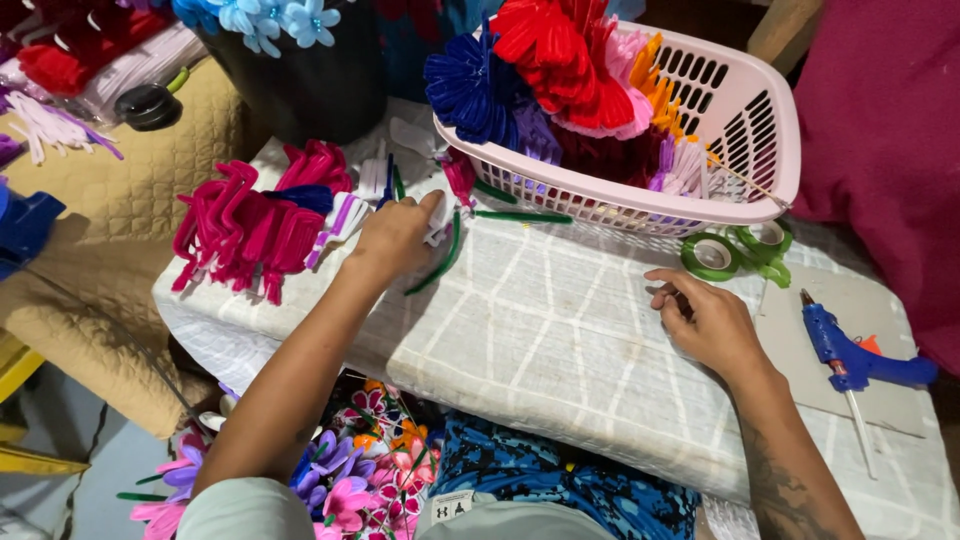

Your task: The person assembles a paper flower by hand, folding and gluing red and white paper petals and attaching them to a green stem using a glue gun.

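The left hand pinches a green pipe-cleaner stem, slanting from the pink basket toward the cushion's near edge, while the right hand rests loosely curled, empty.

Single head-worn view, looking steeply down and forward from above person's lap. Close range: padded board fills centre, near edge at forearms, far edge under pink basket. Left hand and right hand both inside frame. No second view to overlap.
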